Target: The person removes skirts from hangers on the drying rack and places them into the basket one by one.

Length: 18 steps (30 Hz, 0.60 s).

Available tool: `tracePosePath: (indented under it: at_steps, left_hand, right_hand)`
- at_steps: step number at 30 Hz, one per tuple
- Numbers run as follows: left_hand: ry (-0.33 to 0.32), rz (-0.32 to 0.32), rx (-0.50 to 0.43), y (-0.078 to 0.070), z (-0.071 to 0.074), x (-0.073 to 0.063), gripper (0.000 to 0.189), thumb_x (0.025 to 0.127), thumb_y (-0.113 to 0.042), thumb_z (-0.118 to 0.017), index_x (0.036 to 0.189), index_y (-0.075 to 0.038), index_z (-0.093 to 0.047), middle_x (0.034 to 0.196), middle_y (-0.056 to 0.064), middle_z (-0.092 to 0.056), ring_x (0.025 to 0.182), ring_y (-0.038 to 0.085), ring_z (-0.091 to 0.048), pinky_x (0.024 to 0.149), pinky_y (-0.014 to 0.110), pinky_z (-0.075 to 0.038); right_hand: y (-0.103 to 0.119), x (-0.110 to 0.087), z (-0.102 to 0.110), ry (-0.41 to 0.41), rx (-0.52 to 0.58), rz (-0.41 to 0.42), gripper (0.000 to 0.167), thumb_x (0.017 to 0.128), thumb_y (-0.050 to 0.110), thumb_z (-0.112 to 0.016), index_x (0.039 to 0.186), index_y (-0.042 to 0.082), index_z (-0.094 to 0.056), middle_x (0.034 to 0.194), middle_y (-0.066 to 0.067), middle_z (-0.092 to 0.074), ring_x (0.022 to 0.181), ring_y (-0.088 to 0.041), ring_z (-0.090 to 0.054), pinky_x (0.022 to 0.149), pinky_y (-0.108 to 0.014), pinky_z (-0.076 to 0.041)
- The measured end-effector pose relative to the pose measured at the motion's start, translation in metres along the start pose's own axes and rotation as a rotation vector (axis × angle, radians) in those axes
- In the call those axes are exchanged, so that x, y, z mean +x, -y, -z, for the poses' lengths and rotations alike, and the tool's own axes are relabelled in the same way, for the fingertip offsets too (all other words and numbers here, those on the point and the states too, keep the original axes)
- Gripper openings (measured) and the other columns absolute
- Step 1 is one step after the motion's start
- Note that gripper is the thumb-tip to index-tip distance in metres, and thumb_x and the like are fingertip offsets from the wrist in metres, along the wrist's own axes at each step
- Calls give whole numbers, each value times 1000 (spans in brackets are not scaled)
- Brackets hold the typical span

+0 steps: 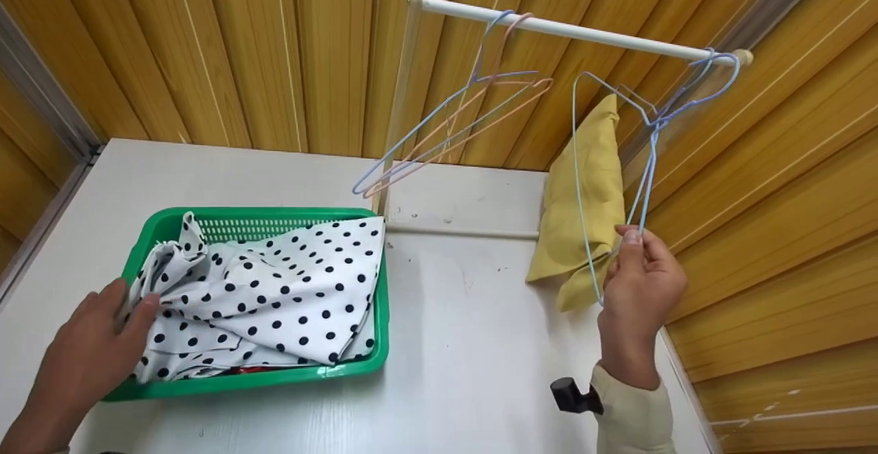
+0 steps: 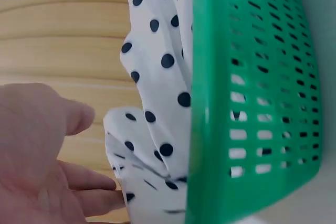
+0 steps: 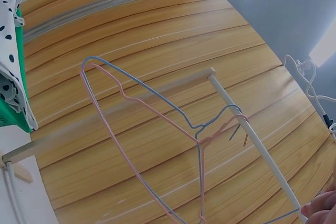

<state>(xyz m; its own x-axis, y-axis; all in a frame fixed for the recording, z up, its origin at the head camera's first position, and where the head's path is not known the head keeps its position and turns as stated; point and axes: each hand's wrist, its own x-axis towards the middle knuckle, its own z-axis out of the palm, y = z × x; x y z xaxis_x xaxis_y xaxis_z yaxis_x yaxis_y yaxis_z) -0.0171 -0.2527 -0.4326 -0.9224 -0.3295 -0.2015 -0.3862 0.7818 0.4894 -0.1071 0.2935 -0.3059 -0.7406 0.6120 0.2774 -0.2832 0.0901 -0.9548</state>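
Observation:
A white cloth with black dots (image 1: pixel 274 289) lies heaped in a green plastic basket (image 1: pixel 226 387). At the basket's left end is my left hand (image 1: pixel 96 344), its thumb spread from the fingers. In the left wrist view those fingers (image 2: pixel 97 200) reach the edge of the cloth. My right hand (image 1: pixel 641 279) pinches the lower end of a light blue wire hanger (image 1: pixel 648 180), whose hook is at the right end of the white rail (image 1: pixel 583 31). Beside this hand hangs a yellow cloth (image 1: pixel 590 193), partly behind the wire.
Farther left on the rail hang a blue hanger (image 1: pixel 418 123) and a pink hanger (image 1: pixel 504 104). A pale upright post (image 1: pixel 403 90) holds the rail's left end. The rack stands on a white table (image 1: pixel 453 344), with wood-patterned walls (image 1: pixel 240 49) behind and on the right.

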Motion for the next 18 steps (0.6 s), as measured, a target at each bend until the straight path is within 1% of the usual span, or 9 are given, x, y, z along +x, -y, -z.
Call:
tracePosePath:
  at_steps: [2, 3, 4, 6, 7, 10, 11, 14, 18]
  left_hand:
    - [2, 84, -28, 9, -3, 1, 64, 112, -47, -31, 148, 5, -36, 125, 36, -48, 108, 50, -53, 74, 53, -57]
    - [14, 126, -44, 14, -4, 1, 68, 112, -47, -27, 156, 4, -29, 139, 38, -44, 119, 55, -51, 85, 62, -58]
    - [23, 152, -58, 22, -8, 2, 69, 112, -47, -24, 159, 4, -25, 148, 39, -39, 125, 56, -48, 94, 69, -54]
    - [61, 206, -85, 35, -15, 2, 75, 112, -50, -17, 164, 3, -7, 165, 37, -18, 145, 60, -32, 111, 77, -36]
    - [78, 231, -99, 40, -19, 2, 77, 111, -52, -14, 164, 3, 0, 167, 36, -9, 150, 60, -23, 113, 78, -29]
    - [108, 281, -134, 49, -27, -1, 78, 110, -55, -8, 164, 0, 7, 167, 33, -2, 152, 58, -17, 115, 76, -27]
    - [117, 300, -150, 49, -28, -3, 79, 109, -58, -6, 163, -2, 9, 167, 31, 1, 153, 58, -12, 115, 76, -25]
    - [131, 332, -187, 47, -31, -6, 79, 108, -60, -3, 163, -7, 14, 168, 29, 6, 154, 56, -7, 117, 75, -23]
    - [134, 356, -238, 47, -35, -6, 79, 107, -60, -2, 163, -9, 18, 169, 28, 9, 156, 55, -5, 119, 75, -20]
  right_hand:
    - [2, 2, -2, 2, -13, 11, 22, 103, 3, -60, 89, 4, -76, 52, 5, -46, 43, -4, -38, 41, -16, -31]
    - [3, 4, -3, 2, -21, 18, 21, 103, 3, -60, 89, 3, -76, 52, 5, -46, 44, -4, -39, 42, -16, -32]
    - [4, 5, -5, 4, -32, 26, 21, 103, 3, -60, 90, 2, -76, 53, 5, -47, 44, -4, -40, 43, -16, -33]
    - [5, 9, -7, 7, -61, 38, 20, 103, 3, -60, 92, 0, -76, 54, 6, -47, 45, -4, -40, 44, -16, -34]
    - [6, 10, -9, 11, -87, 44, 19, 103, 4, -60, 94, -1, -76, 55, 6, -48, 45, -4, -40, 44, -16, -34]
    - [7, 16, -13, 28, -157, 53, 19, 104, 5, -59, 97, -2, -76, 57, 7, -49, 46, -4, -40, 45, -17, -33]
    - [7, 18, -14, 34, -180, 54, 19, 104, 6, -59, 98, -1, -76, 58, 8, -49, 47, -4, -40, 45, -17, -33]
    - [8, 22, -17, 46, -242, 62, 21, 105, 9, -58, 99, 0, -76, 62, 9, -49, 49, -3, -41, 47, -17, -34]
    - [7, 27, -24, 69, -319, 83, 23, 106, 11, -55, 102, 0, -75, 58, 11, -46, 49, -2, -41, 46, -18, -33]
